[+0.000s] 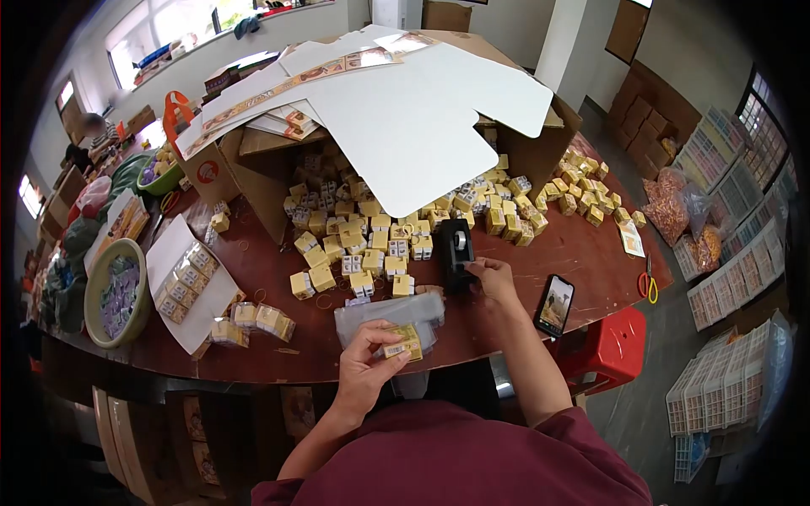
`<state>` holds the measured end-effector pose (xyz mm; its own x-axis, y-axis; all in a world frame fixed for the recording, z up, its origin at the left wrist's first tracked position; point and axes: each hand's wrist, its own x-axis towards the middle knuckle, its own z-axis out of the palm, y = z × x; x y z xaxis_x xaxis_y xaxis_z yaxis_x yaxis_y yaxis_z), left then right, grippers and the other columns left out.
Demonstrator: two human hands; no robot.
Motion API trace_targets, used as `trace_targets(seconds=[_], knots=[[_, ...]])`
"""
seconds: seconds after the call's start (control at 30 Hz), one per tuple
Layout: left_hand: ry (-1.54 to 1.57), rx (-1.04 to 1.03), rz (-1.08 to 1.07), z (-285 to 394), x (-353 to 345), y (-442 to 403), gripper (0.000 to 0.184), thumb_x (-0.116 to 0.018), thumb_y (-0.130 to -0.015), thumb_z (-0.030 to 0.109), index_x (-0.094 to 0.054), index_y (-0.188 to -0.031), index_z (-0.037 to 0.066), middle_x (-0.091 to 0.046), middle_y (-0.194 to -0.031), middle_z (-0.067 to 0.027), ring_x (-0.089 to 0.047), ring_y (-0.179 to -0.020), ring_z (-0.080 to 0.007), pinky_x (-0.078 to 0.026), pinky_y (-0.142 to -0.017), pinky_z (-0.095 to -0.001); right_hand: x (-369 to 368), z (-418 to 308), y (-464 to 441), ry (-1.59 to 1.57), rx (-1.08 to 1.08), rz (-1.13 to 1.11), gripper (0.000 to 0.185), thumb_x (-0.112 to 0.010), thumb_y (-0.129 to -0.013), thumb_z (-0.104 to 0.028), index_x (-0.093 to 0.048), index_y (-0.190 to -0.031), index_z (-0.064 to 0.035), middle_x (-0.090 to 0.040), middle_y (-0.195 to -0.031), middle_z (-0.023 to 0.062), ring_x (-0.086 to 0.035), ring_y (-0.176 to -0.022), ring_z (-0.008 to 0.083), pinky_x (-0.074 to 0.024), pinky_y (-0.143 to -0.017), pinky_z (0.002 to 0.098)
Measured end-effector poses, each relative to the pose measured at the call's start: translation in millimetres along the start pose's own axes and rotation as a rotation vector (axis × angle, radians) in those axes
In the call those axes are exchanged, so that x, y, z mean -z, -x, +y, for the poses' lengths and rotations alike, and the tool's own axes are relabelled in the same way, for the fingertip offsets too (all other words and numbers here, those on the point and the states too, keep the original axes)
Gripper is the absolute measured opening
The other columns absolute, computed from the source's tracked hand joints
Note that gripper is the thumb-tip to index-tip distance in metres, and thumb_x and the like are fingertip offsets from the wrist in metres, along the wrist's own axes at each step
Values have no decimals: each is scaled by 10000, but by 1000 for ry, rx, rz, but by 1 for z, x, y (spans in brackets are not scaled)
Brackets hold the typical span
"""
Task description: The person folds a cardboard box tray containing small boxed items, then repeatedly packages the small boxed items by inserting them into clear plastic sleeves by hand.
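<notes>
My left hand [364, 371] is closed around a small yellow box [406, 344], held near the table's front edge. Under and behind that box lie clear plastic sleeves [371, 319]. My right hand [494, 282] has its fingers pinched together against the side of a black tape dispenser [456, 268]; whatever they grip is too small to make out. Many small yellow-and-white boxes [371, 240] are heaped beyond my hands, spilling from a cardboard carton [253, 181] lying on its side. White card sheets [422, 110] cover the carton's top.
At left stand a tub of purple packets [118, 295] and a white sheet [181, 244] with wrapped boxes. More wrapped boxes [274, 322] sit nearby. A phone [554, 305] and scissors [648, 285] lie at right, above a red stool [609, 350]. Crates [717, 379] line the right; another person [99, 135] is far left.
</notes>
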<state>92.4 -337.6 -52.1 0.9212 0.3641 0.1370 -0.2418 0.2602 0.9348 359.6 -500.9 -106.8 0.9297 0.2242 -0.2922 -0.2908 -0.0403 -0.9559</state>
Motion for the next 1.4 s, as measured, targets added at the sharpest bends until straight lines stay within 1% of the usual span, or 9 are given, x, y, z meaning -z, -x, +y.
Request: trace_targets(seconds=[0.13,0.23,0.33,0.53,0.63,0.8,1.0,1.13,1.4], knots=[[-15,20,-2,-6,5,1,258,-720,-879,-111,-639,-1083,25,-499,-1302,-71,-598,-1173,-162,-564,-1007,-315,-7,-7,22,-364,-51,63,149,-751,-889,-76,-696,-752,-58,-696,-988,32,-677,-911,158,-565,-687,347],[-21,64,-1,-11,3,2,265,-724,-875,-109,-642,-1088,26,-500,-1294,-72,-598,-1173,-162,-563,-1011,-314,-2,10,23,-362,115,-4,133,-755,-878,-63,-704,-759,-34,-628,-1227,100,-628,-1111,191,-557,-796,355],[-31,53,-15,-10,0,0,268,-724,-876,-106,-643,-1094,27,-499,-1292,-72,-595,-1176,-162,-561,-1014,-314,9,50,8,-206,297,-50,90,-743,-864,-27,-706,-788,3,-447,-1476,145,-629,-1139,196,-569,-909,366],[-55,34,-24,-14,3,0,262,-724,-883,-98,-640,-1099,25,-498,-1299,-72,-596,-1181,-167,-560,-1010,-315,-1,60,11,34,498,83,105,-746,-826,7,-683,-742,11,-494,-1426,148,-618,-1154,223,-467,-984,366],[-28,55,-3,-10,-1,-1,270,-724,-890,-92,-627,-1114,24,-509,-1298,-72,-599,-1183,-167,-561,-1001,-317,-2,41,20,220,471,120,110,-740,-794,2,-664,-721,37,-603,-1276,158,-618,-1144,243,-486,-955,342],[56,132,21,-8,-3,-1,301,-715,-891,-104,-598,-1139,22,-501,-1333,-91,-617,-1180,-185,-559,-995,-326,27,53,15,511,451,64,127,-761,-752,-31,-701,-786,75,-629,-1269,210,-660,-1105,274,-514,-938,367],[-116,90,45,-13,-9,-5,319,-743,-894,-66,-585,-1158,17,-498,-1319,-82,-607,-1208,-194,-564,-979,-320,-14,-17,138,-218,386,-436,29,-764,-891,-32,-784,-883,-13,-514,-1508,147,-486,-1368,296,-359,-1134,433],[-312,-102,93,-27,-13,-9,348,-819,-844,36,-628,-1134,48,-550,-1256,-103,-614,-1129,-193,-561,-918,-333,-39,-25,165,-42,565,-462,66,-790,-887,-95,-806,-926,-45,-503,-1532,160,-409,-1413,280,-297,-1165,448],[-870,-461,109,-2,-14,-5,391,-831,-791,-1,-653,-1131,75,-542,-1287,-161,-648,-1081,-252,-566,-815,-324,-44,-21,166,75,483,-429,101,-808,-887,-154,-805,-902,-54,-524,-1521,153,-377,-1426,288,-286,-1176,457]])
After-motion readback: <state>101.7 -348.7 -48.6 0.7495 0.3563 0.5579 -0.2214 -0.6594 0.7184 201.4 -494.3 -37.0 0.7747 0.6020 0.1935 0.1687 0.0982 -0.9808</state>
